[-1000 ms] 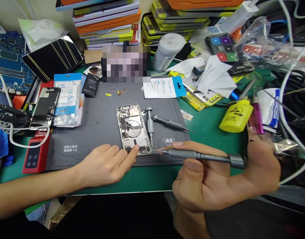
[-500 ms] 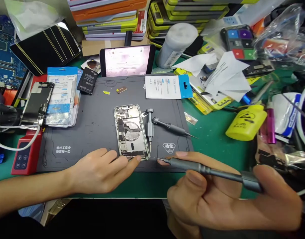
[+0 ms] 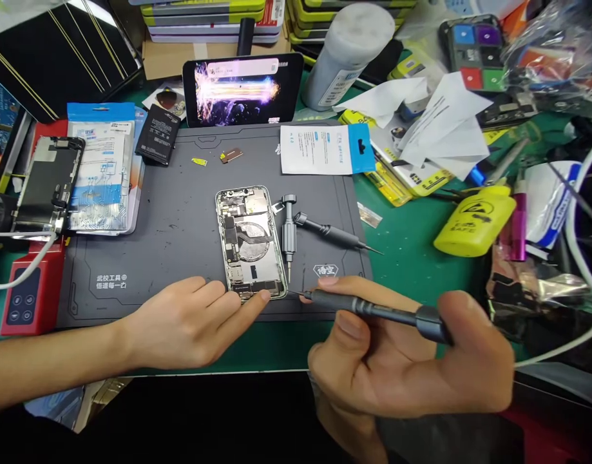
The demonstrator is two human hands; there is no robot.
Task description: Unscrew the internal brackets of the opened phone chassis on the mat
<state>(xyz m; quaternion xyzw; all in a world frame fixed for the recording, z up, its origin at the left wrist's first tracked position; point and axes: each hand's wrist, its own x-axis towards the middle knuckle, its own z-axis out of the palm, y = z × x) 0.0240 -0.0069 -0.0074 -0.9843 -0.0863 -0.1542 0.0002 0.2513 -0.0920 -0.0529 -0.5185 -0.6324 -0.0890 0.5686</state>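
Observation:
An opened smartphone housing (image 3: 251,241) lies on the grey mat, its inner parts and round charging coil showing. My left hand (image 3: 184,319) rests at its lower end, index finger stretched out and touching the bottom edge, the other fingers bent; the thumb is hidden. In my right hand (image 3: 402,354) is a slim grey screwdriver (image 3: 363,305), gripped along its handle with the cap end against a finger. Its thin tip points left, close to the phone's lower right corner; contact cannot be made out. Beside the phone lie an upright-pointing screwdriver (image 3: 288,229) and a slanted screwdriver (image 3: 332,232).
A phone with a lit screen (image 3: 242,90) stands behind the grey mat (image 3: 180,212). Leftward are a black battery (image 3: 158,135), a detached phone screen (image 3: 49,183) and a red device (image 3: 32,290). A yellow bottle (image 3: 474,219) and loose papers (image 3: 443,129) sit right.
The view has shifted slightly, moving most things up and left. The standing phone's screen went from a pale picture to a dark, colourful one. My right hand and screwdriver appear further left.

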